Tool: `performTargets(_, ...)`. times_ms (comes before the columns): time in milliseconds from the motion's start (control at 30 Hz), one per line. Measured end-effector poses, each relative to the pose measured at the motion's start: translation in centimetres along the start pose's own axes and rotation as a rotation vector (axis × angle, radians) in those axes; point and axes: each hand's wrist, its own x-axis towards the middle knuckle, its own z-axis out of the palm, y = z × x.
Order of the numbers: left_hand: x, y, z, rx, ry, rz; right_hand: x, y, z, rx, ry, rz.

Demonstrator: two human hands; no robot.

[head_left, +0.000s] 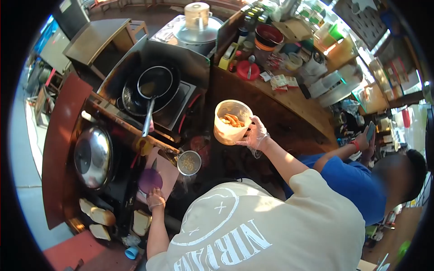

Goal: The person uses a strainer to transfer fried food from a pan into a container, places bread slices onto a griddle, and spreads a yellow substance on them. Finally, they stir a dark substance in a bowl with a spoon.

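My right hand (256, 134), in a thin clear glove, holds an open, tilted plastic tub (222, 131) out in front of me. Orange-brown food pieces (232, 120) lie inside it. Lower left, my left hand (156, 199), also gloved, has its fingers at the near edge of a purple round lid (150, 180). That lid lies over a pale pink cutting board (167, 174), and a knife blade (154, 163) shows beside it. A strainer (189, 163) with small bits in it sits right of the board.
A wok (131, 97) with a smaller pan (158, 82) in it stands on the stove. Bread slices (100, 216) lie near a domed metal lid (92, 156). Bottles, bowls and packets crowd the wooden counter (289, 106). A person in blue (346, 185) holds a phone at right.
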Motion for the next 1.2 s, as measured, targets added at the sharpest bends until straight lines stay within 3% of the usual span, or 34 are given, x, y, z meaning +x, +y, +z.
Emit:
performTargets(67, 0.5, 0.9, -1.5, 0.12, -0.298, -0.033, 0.1, -0.5, -1.4, 0.027, 0.049, -0.019)
performTargets(133, 0.4, 0.9, -0.6, 0.167, -0.244, 0.026, 0.1, -1.4, -3.0, 0.053, 0.06, -0.04)
performTargets(200, 0.9, 1.8, -0.8, 0.092, -0.174, -0.153, 0.2, -2.2, -4.4, 0.087, 0.074, -0.058)
performTargets(233, 1.1, 1.8, -1.4, 0.07, -0.116, -0.076, 0.3, -2.6, -5.2, 0.1, 0.076, -0.08)
performTargets(333, 1.1, 2.4, -3.6, 0.082, -0.137, -0.081, 0.5, -4.2, -8.1, 0.142, 0.089, -0.131)
performTargets(400, -0.3, 2.6, -5.8, 0.058, -0.05, 0.019, 0.3, -5.9, -10.5, 0.231, -0.131, -0.245)
performTargets(467, -2.4, 4.3, -12.6, -0.415, 0.128, 0.073, -0.7, -8.3, -12.8, 0.326, -0.31, -0.317)
performTargets(600, 0.2, 11.0, -26.4, -0.673, 0.037, 0.11, -2.4, -12.7, -17.9, 0.435, -0.3, -0.621)
performTargets(733, 11.4, 21.6, -31.5, -0.519, 0.123, 0.571, -3.5, -17.5, -23.1, 0.575, -0.05, -0.862)
performTargets(833, 21.5, 33.4, -29.4, -0.5, 0.242, 1.034, -3.6, -19.8, -26.4, 0.662, 0.15, -1.015)
performTargets(867, 24.2, 37.9, -29.1, -0.461, 0.137, 1.101, -3.7, -20.5, -27.2, 0.664, 0.233, -1.085)
performTargets(900, 26.6, 42.4, -27.1, -0.458, 0.332, 1.23, -3.8, -20.9, -28.0, 0.662, 0.246, -1.105)
performTargets(933, 29.3, 47.2, -26.1, -0.324, 0.109, 1.292, -3.6, -21.2, -28.4, 0.729, 0.326, -1.119)
performTargets(1067, 34.0, 62.8, -26.0, -0.317, -0.021, 1.354, -3.9, -22.2, -28.1, 0.883, 0.499, -1.167)
performTargets(1200, 34.8, 67.8, -25.5, -0.182, -0.162, 1.225, -3.1, -22.3, -29.8, 0.881, 0.518, -1.145)
